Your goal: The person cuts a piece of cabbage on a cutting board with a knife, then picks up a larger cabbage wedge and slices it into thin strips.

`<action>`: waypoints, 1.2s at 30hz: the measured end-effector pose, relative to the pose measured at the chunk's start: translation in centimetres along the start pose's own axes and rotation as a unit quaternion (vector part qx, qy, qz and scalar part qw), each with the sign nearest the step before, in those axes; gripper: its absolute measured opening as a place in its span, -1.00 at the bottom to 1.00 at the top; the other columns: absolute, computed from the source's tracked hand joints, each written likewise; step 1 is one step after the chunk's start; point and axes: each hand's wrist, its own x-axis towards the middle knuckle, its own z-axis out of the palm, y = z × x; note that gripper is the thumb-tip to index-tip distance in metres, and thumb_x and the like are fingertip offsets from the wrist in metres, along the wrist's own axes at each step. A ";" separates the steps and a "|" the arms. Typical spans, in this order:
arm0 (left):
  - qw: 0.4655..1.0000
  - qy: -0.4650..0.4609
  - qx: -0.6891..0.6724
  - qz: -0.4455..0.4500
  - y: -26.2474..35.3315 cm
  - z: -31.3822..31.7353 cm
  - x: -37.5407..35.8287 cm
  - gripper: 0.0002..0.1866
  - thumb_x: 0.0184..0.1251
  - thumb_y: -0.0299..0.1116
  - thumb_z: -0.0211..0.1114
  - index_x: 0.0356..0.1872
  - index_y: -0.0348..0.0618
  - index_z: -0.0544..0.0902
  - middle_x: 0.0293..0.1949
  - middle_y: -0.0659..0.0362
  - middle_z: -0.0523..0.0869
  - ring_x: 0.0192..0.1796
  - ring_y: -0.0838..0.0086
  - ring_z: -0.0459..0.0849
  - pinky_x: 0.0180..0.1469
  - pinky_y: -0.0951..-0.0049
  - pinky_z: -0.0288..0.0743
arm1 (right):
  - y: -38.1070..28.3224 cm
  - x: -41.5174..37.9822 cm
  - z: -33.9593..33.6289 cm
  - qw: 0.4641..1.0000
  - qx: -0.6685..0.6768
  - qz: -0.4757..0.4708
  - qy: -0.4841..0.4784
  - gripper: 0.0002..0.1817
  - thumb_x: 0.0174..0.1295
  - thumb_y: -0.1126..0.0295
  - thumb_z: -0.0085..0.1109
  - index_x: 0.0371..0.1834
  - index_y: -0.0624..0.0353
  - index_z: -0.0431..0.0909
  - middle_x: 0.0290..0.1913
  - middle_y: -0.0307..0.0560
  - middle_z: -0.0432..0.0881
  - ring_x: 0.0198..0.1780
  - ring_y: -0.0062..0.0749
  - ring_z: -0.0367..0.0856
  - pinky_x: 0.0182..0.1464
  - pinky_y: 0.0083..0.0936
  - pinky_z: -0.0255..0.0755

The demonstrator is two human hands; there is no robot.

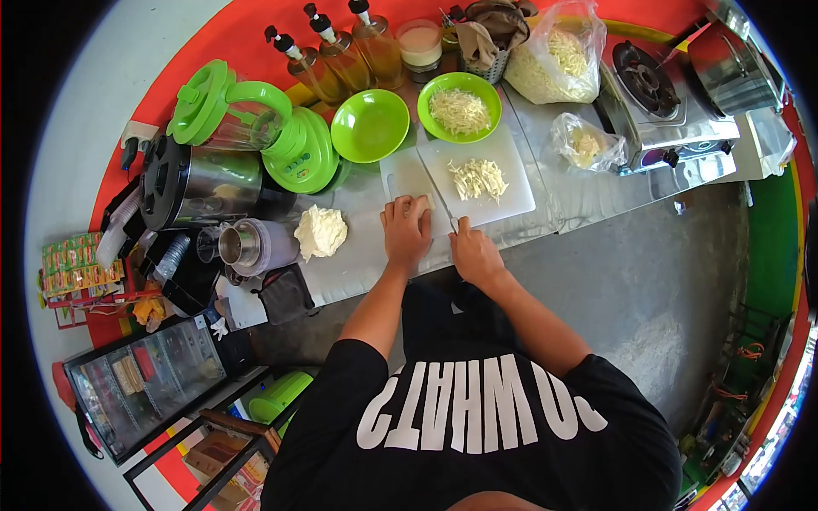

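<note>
My right hand is closed around the handle of a knife, whose thin blade points away from me across the white cutting board. Just left of the blade, my left hand presses bent fingers on a pale block of food on the board. A small heap of pale cut strips lies to the right of the blade. Behind the board stands a green bowl with pale shreds in it. A second green bowl beside it holds nothing.
Left of the board are a white crumpled lump, a metal-lipped cup and a green blender. Pump bottles line the back wall. At right are a bag of shreds, a smaller bag and a gas stove.
</note>
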 end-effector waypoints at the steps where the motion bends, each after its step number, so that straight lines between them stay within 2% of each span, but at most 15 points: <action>1: 1.000 -0.001 -0.002 -0.006 0.0 0.0 0.1 -0.70 0.37 -0.30 0.34 0.11 0.02 0.71 -0.03 0.15 0.60 0.08 0.16 0.52 0.14 0.13 0.34 | -0.5 0.0 -0.3 1.000 -0.012 -0.004 -0.004 -0.68 0.54 0.28 0.04 0.02 0.36 0.30 -0.38 0.50 0.67 -0.27 0.50 0.69 -0.19 0.24 0.56; 5: 1.000 -0.002 -0.003 -0.010 -0.2 0.2 0.1 -0.71 0.37 -0.28 0.35 0.08 0.03 0.69 -0.04 0.15 0.59 0.06 0.16 0.52 0.12 0.11 0.34 | -2.6 0.1 -1.4 0.998 -0.064 0.008 -0.009 -0.69 0.53 0.28 0.04 0.02 0.35 0.32 -0.38 0.41 0.71 -0.27 0.41 0.73 -0.21 0.18 0.60; 7: 1.000 -0.004 -0.011 -0.013 -0.2 0.1 0.0 -0.72 0.37 -0.28 0.35 0.08 0.02 0.69 -0.04 0.15 0.59 0.05 0.16 0.52 0.12 0.11 0.35 | -3.0 0.1 -1.4 0.988 -0.148 -0.002 -0.033 -0.72 0.49 0.31 0.07 0.01 0.32 0.34 -0.36 0.27 0.77 -0.28 0.17 0.82 -0.17 -0.04 0.70; 10: 1.000 -0.004 -0.021 -0.012 -0.2 0.1 0.0 -0.72 0.37 -0.29 0.35 0.07 0.00 0.69 -0.04 0.14 0.60 0.04 0.16 0.53 0.12 0.12 0.35 | -2.9 0.0 -0.6 0.976 -0.213 0.000 -0.042 -0.78 0.46 0.36 0.05 0.00 0.29 0.36 -0.35 0.22 0.78 -0.27 0.10 0.84 -0.15 -0.12 0.71; 13: 1.000 0.004 -0.015 -0.008 -0.2 0.1 0.0 -0.73 0.38 -0.30 0.35 0.06 -0.01 0.70 -0.06 0.15 0.60 0.03 0.16 0.53 0.11 0.13 0.35 | -3.0 -0.1 -0.6 0.974 -0.219 0.016 -0.060 -0.81 0.44 0.40 0.04 0.00 0.26 0.36 -0.34 0.19 0.80 -0.25 0.04 0.85 -0.16 -0.16 0.73; 14: 1.000 0.008 -0.011 -0.005 -0.2 0.1 0.1 -0.75 0.38 -0.28 0.34 0.04 0.01 0.71 -0.07 0.16 0.59 0.03 0.17 0.53 0.10 0.13 0.35 | -3.1 0.0 -0.7 0.974 -0.220 0.012 -0.060 -0.81 0.44 0.40 0.04 0.00 0.26 0.36 -0.34 0.19 0.80 -0.25 0.04 0.85 -0.16 -0.16 0.73; 16: 1.000 0.011 -0.012 -0.004 -0.2 -0.1 0.1 -0.76 0.38 -0.29 0.34 0.03 0.00 0.72 -0.07 0.16 0.59 0.03 0.17 0.52 0.10 0.13 0.35 | -2.9 0.2 -0.8 0.973 -0.210 0.027 -0.095 -0.59 0.39 0.45 0.06 0.24 0.43 0.31 -0.30 0.24 0.79 -0.20 0.09 0.84 -0.16 -0.10 0.72; 23: 1.000 -0.003 -0.025 -0.008 -0.4 0.2 -0.1 -0.77 0.38 -0.29 0.33 0.01 -0.02 0.74 -0.09 0.16 0.58 0.04 0.18 0.52 0.11 0.14 0.36 | -2.1 2.2 0.9 0.974 -0.215 0.028 -0.070 -0.66 0.39 0.48 0.05 0.16 0.38 0.31 -0.26 0.28 0.79 -0.17 0.13 0.84 -0.11 -0.07 0.72; 26: 1.000 0.005 -0.016 0.001 -0.2 -0.2 0.0 -0.77 0.38 -0.28 0.33 0.00 -0.01 0.74 -0.10 0.17 0.58 0.03 0.19 0.52 0.11 0.14 0.36 | -3.1 1.9 -1.1 0.980 -0.167 0.023 -0.102 -0.63 0.38 0.49 0.07 0.18 0.40 0.29 -0.19 0.36 0.77 -0.09 0.19 0.82 -0.05 -0.04 0.70; 28: 1.000 0.010 -0.024 0.001 -0.2 0.0 -0.1 -0.78 0.38 -0.29 0.33 -0.01 -0.02 0.74 -0.10 0.17 0.58 0.03 0.18 0.52 0.11 0.14 0.36 | -3.9 1.3 -2.3 0.975 -0.160 0.043 -0.150 -0.55 0.32 0.55 0.14 0.22 0.44 0.26 -0.14 0.43 0.75 -0.03 0.23 0.80 0.00 -0.01 0.68; 36: 0.998 0.023 -0.046 0.022 -0.3 0.1 -0.3 -0.78 0.36 -0.34 0.35 -0.01 -0.04 0.73 -0.10 0.13 0.59 -0.01 0.16 0.55 0.10 0.13 0.38 | -3.1 1.9 -1.2 0.977 -0.150 0.056 -0.139 -0.48 0.14 0.64 0.33 0.11 0.41 0.26 -0.12 0.45 0.75 0.00 0.24 0.79 0.02 -0.02 0.67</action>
